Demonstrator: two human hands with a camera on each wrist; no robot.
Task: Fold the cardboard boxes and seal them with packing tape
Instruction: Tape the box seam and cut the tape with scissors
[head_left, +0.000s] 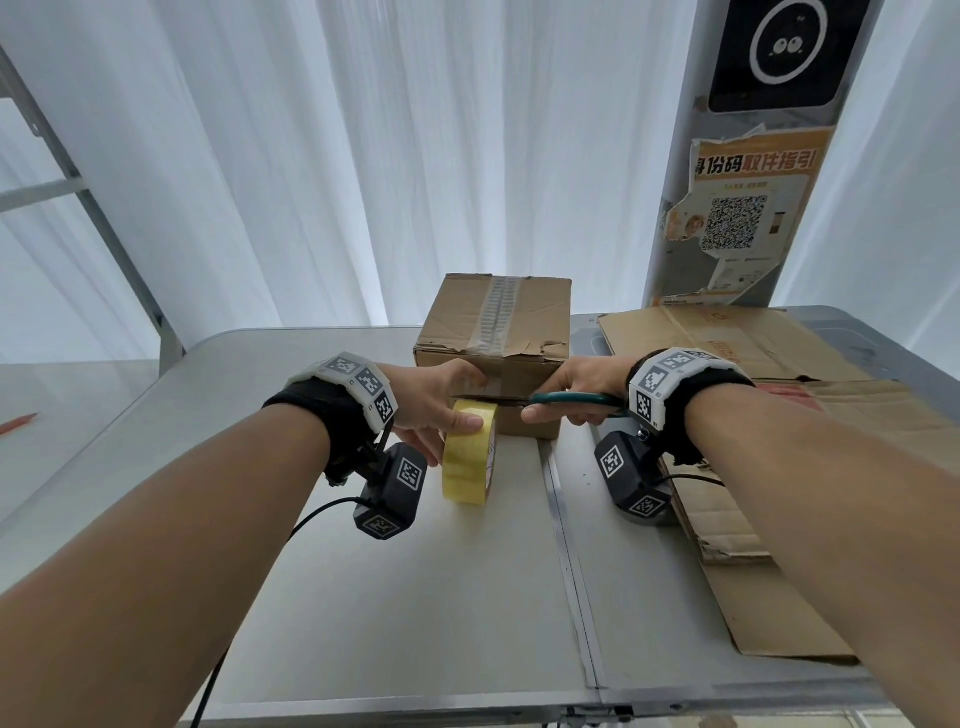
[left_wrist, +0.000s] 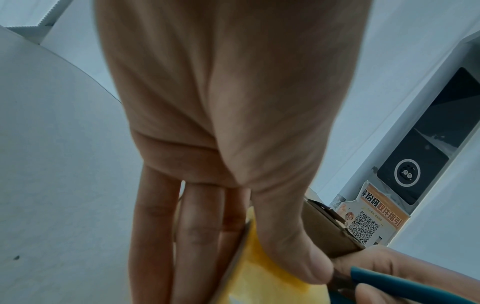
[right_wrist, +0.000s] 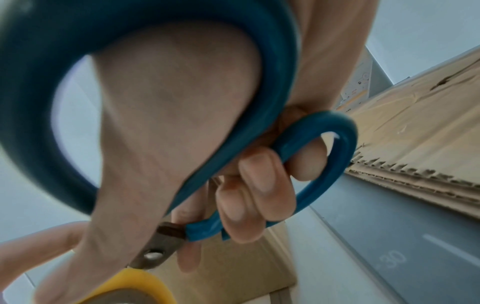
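A closed cardboard box (head_left: 493, 332) with clear tape along its top seam stands at the middle back of the grey table (head_left: 395, 597). In front of it my left hand (head_left: 441, 400) grips a yellow tape roll (head_left: 470, 457) standing on edge, thumb on its rim. My right hand (head_left: 576, 395) holds teal-handled scissors (head_left: 550, 399), fingers through the loops (right_wrist: 317, 164); the blades reach left over the roll, against the box's front face. In the left wrist view the thumb (left_wrist: 293, 246) presses the yellow roll (left_wrist: 262, 273) beside the box (left_wrist: 327, 230). Whether the blades are closed is unclear.
Flattened cardboard sheets (head_left: 769, 467) are stacked on the table's right side, under my right forearm. White curtains hang behind. A grey pillar (head_left: 743, 208) with a QR poster and a dark screen stands at the back right. An orange pencil (head_left: 18, 423) lies far left.
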